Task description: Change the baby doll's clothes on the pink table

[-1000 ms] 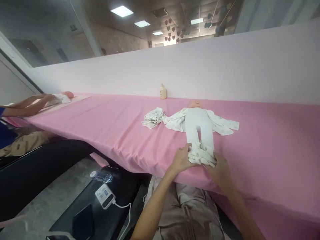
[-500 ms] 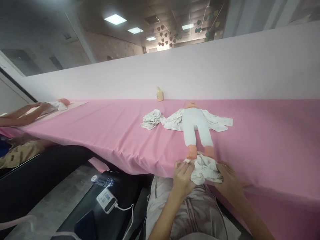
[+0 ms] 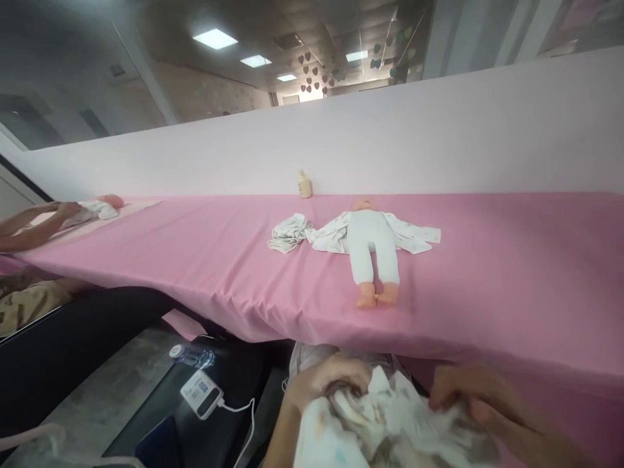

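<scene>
Over my lap, a bunched white printed baby garment (image 3: 385, 416) hangs between my hands, blurred by motion, so its exact cut does not show. My left hand (image 3: 334, 380) has its fingers curled into one side of it. On the other side, my right hand (image 3: 475, 393) pinches its edge, also smeared. Beyond them a baby doll (image 3: 373, 240) lies on its back, bare feet towards me, its body and legs white. Under it a white baby shirt (image 3: 414, 237) is spread with both sleeves out. A crumpled white cloth (image 3: 288, 233) lies left of the shirt, close to its sleeve.
The pink-covered table (image 3: 219, 240) runs along a white wall. A pale yellow bottle (image 3: 304, 184) stands against the wall. To the left, another person's arms (image 3: 36, 227) reach to a second doll (image 3: 111, 201). A black chair (image 3: 234, 377) holds a plastic bottle (image 3: 190, 356) and a white cabled device (image 3: 201, 393).
My hands have drawn the garment away from the doll's feet, back and down over my lap. The feet are now uncovered, and the garment hangs looser and larger.
</scene>
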`<state>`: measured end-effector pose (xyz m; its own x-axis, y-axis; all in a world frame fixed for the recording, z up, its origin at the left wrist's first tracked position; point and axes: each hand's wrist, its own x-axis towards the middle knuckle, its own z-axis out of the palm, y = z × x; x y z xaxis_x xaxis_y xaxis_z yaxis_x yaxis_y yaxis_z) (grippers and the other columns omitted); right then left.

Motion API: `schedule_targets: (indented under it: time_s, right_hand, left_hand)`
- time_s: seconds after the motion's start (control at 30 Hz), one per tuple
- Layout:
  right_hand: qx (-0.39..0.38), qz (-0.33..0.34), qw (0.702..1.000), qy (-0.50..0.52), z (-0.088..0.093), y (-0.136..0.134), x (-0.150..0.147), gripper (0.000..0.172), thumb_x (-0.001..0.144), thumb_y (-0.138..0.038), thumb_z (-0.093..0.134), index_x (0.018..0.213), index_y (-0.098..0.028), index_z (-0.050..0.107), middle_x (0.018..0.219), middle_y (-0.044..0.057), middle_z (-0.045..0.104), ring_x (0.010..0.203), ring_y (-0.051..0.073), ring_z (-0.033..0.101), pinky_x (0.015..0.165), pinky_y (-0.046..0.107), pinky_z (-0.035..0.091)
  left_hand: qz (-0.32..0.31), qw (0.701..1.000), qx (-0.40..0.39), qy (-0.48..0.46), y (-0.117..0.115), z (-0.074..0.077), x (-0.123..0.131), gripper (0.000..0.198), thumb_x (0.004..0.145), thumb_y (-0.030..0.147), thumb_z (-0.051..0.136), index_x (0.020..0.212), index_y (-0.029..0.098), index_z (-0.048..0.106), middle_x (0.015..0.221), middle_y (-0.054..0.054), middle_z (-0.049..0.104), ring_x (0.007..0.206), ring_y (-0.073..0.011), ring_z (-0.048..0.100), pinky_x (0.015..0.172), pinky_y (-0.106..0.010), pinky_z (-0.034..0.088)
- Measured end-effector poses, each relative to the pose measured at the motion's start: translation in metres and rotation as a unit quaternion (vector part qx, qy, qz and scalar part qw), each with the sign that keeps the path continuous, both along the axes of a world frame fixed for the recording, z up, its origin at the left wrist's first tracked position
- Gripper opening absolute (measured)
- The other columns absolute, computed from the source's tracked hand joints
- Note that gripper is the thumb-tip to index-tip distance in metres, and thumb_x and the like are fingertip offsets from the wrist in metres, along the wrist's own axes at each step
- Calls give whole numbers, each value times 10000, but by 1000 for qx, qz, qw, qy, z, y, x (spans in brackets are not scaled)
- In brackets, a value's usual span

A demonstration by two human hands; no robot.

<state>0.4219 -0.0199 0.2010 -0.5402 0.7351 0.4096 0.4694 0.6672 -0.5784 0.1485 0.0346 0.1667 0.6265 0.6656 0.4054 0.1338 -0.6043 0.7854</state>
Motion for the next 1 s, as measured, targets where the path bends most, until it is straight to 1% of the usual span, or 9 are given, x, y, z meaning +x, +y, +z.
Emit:
schedule_targets:
  time_s: [0.07, 0.17, 0.27, 0.37, 0.53, 0.7, 0.83, 0.9, 1.0]
  right_hand:
    - [99, -30, 994, -44, 6, 16, -3, 318, 949, -309, 465, 656, -208, 539, 564, -26, 530, 524, 102, 529, 553, 211, 484]
    - [293, -63, 950, -89, 12, 36, 2, 365, 898, -262, 570, 575, -189, 417, 492, -73, 392, 448, 72, 389, 827, 334, 487]
    - [445, -93, 879, -141, 23, 48, 17, 313, 843, -251, 656, 593, -206, 474, 507, -80, 432, 480, 81, 411, 977, 433, 393]
    - [536, -119, 816, -183, 38, 56, 29, 317, 783, -255, 728, 576, -220, 491, 536, -74, 496, 516, 92, 478, 984, 423, 404]
    - [557, -129, 798, -190, 46, 56, 29, 288, 763, -316, 755, 613, -241, 521, 611, -65, 573, 608, 119, 586, 975, 413, 447]
    - [579, -145, 787, -154, 41, 54, 22, 234, 740, -321, 780, 682, -219, 577, 771, 8, 644, 771, 160, 629, 830, 346, 523]
    - [585, -274, 757, -99, 20, 59, 15, 184, 710, -256, 803, 757, -202, 634, 1035, 91, 655, 968, 241, 641, 751, 337, 552]
    - [539, -331, 771, -69, 1, 64, 10, 149, 741, -232, 775, 787, -195, 639, 1037, 85, 671, 859, 205, 668, 657, 285, 541]
    - [444, -380, 812, -6, -23, 72, 1, 88, 808, -219, 705, 811, -191, 622, 790, 11, 690, 600, 115, 627, 515, 216, 465]
  left_hand:
    - [-68, 996, -15, 55, 5, 10, -2, 482, 722, 603, 628, 946, 176, 637, 816, -49, 633, 721, -152, 616, 677, -231, 512]
    - [44, 991, 4, 124, 9, 19, 7, 564, 675, 338, 728, 1196, 222, 547, 1171, -86, 529, 1005, -185, 583, 858, -276, 504]
    - [87, 971, 97, 203, 8, 26, 17, 605, 691, 154, 682, 1261, 261, 510, 1189, -69, 515, 1060, -189, 555, 935, -319, 461]
    - [98, 946, 186, 246, 6, 38, 16, 567, 758, 158, 659, 1289, 258, 485, 1139, -43, 591, 1084, -194, 555, 1122, -450, 237]
    - [150, 937, 262, 174, 8, 57, 7, 378, 772, 505, 674, 1001, 210, 614, 926, 9, 665, 879, -130, 611, 1079, -365, 262]
    - [317, 833, 449, 59, 19, 55, 10, 280, 818, 346, 667, 649, 157, 547, 894, -49, 637, 859, -156, 581, 972, -382, 359]
    - [333, 889, 314, 18, 26, 33, 16, 254, 848, 333, 628, 672, 162, 563, 917, -54, 660, 896, -171, 616, 975, -395, 406]
    - [328, 930, 164, -30, 27, 16, 25, 252, 872, 350, 591, 699, 166, 578, 747, -11, 637, 740, -130, 606, 849, -313, 468]
    - [363, 924, -10, -120, 29, -3, 43, 286, 832, 410, 622, 698, 161, 581, 686, -5, 597, 672, -120, 559, 643, -242, 443]
